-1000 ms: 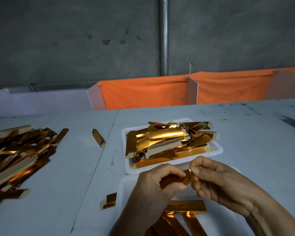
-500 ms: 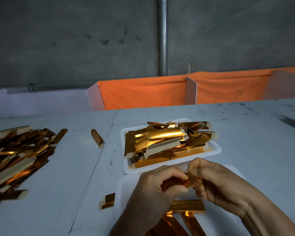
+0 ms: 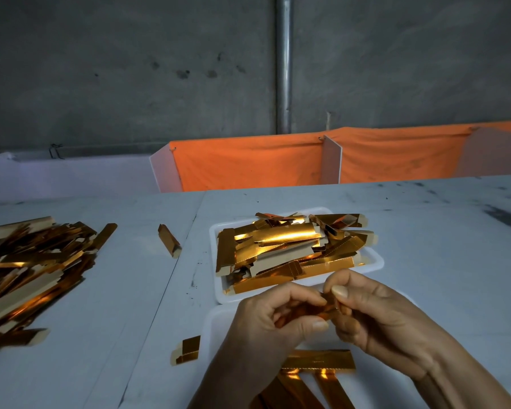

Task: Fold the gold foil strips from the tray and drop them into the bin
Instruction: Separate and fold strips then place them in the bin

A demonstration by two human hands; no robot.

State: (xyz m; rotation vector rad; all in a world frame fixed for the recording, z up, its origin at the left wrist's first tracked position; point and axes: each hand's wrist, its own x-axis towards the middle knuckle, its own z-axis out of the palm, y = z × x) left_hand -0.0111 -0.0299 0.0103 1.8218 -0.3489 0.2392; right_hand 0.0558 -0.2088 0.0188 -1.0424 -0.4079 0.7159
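far tray [image 3: 375, 262] heaped with strips [image 3: 281, 237]; near tray [image 3: 216, 320], few

Both hands [image 3: 322, 314] have drawn closer together, curling tighter around the foil strip [image 3: 313, 309].

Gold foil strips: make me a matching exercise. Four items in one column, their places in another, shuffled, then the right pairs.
Items
1. held strip
2. far tray
3. big loose pile
4. short folded piece

Places
A. on the table at far left
B. pinched between the left hand and the right hand
C. on the table just left of the near tray
D. beyond the hands, heaped with strips

Pairs: 1-B, 2-D, 3-A, 4-C
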